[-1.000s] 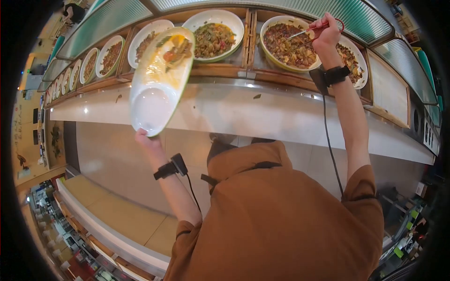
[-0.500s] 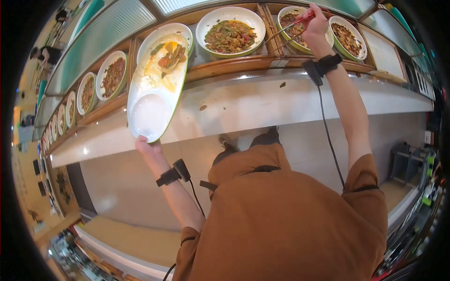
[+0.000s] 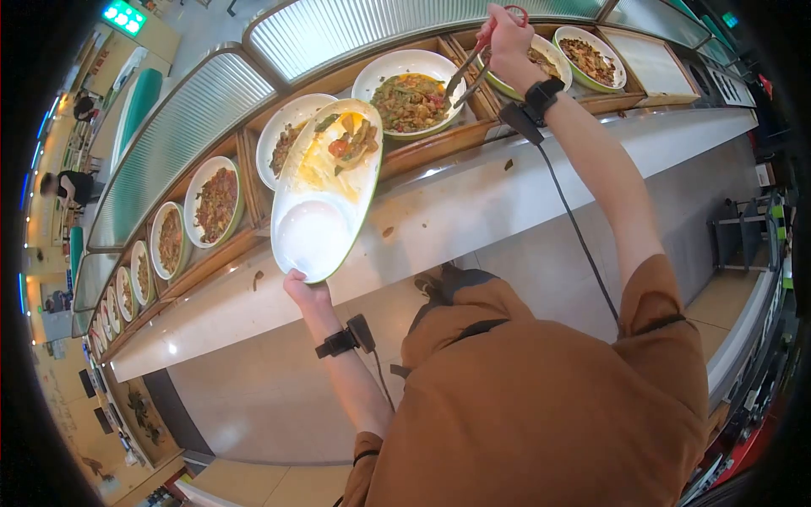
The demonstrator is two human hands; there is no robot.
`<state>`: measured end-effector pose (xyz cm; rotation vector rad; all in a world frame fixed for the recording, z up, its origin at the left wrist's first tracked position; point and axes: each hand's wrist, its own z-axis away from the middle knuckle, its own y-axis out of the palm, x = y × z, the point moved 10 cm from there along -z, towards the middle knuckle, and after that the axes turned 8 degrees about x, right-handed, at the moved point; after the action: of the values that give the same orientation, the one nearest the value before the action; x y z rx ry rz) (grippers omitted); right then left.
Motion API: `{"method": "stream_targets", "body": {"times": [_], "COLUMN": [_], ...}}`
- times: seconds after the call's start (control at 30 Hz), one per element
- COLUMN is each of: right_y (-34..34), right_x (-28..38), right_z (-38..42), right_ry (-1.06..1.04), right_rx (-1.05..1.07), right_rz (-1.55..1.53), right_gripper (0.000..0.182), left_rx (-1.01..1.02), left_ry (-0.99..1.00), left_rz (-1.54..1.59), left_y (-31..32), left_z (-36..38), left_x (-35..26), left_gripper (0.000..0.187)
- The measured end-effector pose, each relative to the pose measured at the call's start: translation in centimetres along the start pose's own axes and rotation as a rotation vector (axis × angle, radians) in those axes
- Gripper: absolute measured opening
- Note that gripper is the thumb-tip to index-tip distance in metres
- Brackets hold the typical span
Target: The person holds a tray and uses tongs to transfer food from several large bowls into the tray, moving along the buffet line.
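My left hand [image 3: 307, 291] grips the near end of a long oval white plate [image 3: 317, 232] with a green outer side. Some cooked vegetables [image 3: 351, 148] and yellow-orange sauce lie at the plate's far end; its near hollow shows only white. Up at the counter, my right hand [image 3: 509, 46] is closed around red-handled metal tongs [image 3: 457, 83]. Their two tips are apart and reach to the right side of a white bowl of mixed stew [image 3: 410, 101]. Whether they touch the food is hard to tell.
More bowls of food stand in the wooden counter frame: one [image 3: 283, 127] partly behind the plate, a reddish dish [image 3: 217, 205] to the left, another [image 3: 591, 59] at right. Ribbed glass screens [image 3: 338, 38] rise behind. Food scraps dot the white ledge [image 3: 439, 207]. A person [image 3: 72, 188] is far left.
The tongs have moved left from the bowl at right to the stew bowl. The plate has shifted right, nearer that bowl. My view has turned somewhat.
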<state>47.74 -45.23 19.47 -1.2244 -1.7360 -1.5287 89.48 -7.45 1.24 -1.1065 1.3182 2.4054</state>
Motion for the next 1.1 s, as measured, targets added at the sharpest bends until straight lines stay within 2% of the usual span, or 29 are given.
{"method": "stream_targets", "body": {"times": [0.2,0.33,0.47,0.53,0.6,0.67,0.9,1.0,1.1], "right_y": [2.6,0.8,-0.5,2.3,2.7,1.5,3.8,4.0,3.0], "right_x": [-2.6,-6.4,-11.8,-9.6,-11.6,-15.3,-14.3,-13.2,-15.3], "right_z": [-2.0,-4.4,-7.1,-5.0,-5.9,-7.6,-6.0,-4.8,-6.8], "right_ry": [0.004,0.039,0.124,0.216,0.236,0.210,0.202,0.187,0.140], "right_rx": [-0.027,-0.263,-0.401,-0.289,-0.209,-0.230,-0.220,-0.263,-0.265], "right_rz": [0.105,0.337,0.507,0.478,0.494,0.551,0.668,0.650,0.471], "right_gripper": [0.031,0.030,0.030,0.032,0.035,0.037,0.040,0.037,0.034], "left_rx": [-0.015,-0.048,-0.103,-0.117,-0.141,-0.161,-0.166,-0.168,-0.160], "left_ry": [0.008,0.012,0.021,0.037,0.026,-0.002,-0.007,-0.010,-0.002], "left_rz": [-0.001,-0.017,-0.027,-0.041,-0.052,-0.041,-0.071,-0.072,-0.083], "left_y": [0.4,0.4,0.1,0.0,-0.6,-0.9,-1.5,-1.1,-1.0], "left_z": [-0.4,-0.5,-0.2,-0.3,-0.1,0.0,-0.1,-0.1,-0.3], "left_x": [0.2,0.7,1.0,1.0,1.0,1.3,1.4,1.3,0.9], "left_gripper": [0.074,0.074,0.074,0.073,0.073,0.073,0.071,0.069,0.068]}}
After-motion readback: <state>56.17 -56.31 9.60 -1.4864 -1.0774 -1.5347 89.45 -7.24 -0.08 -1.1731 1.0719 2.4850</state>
